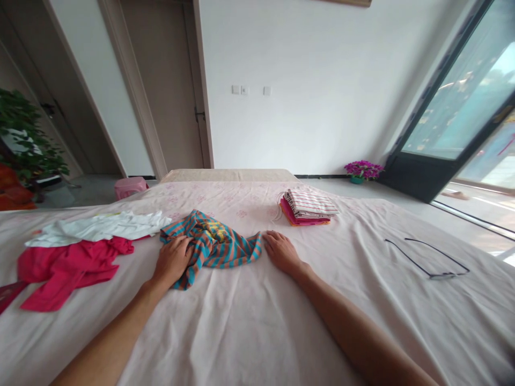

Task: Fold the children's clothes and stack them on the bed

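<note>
A blue and orange striped shirt [231,251] with yellow print lies crumpled on the bed in front of me. My left hand [174,261] is on its left side, fingers curled over the bunched cloth; the fingertips are partly hidden in the folds. At the shirt's right end, my right hand [284,252] rests flat on the sheet with its fingers a little apart. Its fingertips are right beside the cloth's edge, and I cannot tell whether they touch it.
A folded stack of clothes [309,206], striped white on top, sits beyond my right hand. Left lie a loose white garment [100,226] and a crumpled red garment [72,268]. Eyeglasses [438,275] rest at right on the pale sheet [249,332]. A pink stool [131,186] stands behind.
</note>
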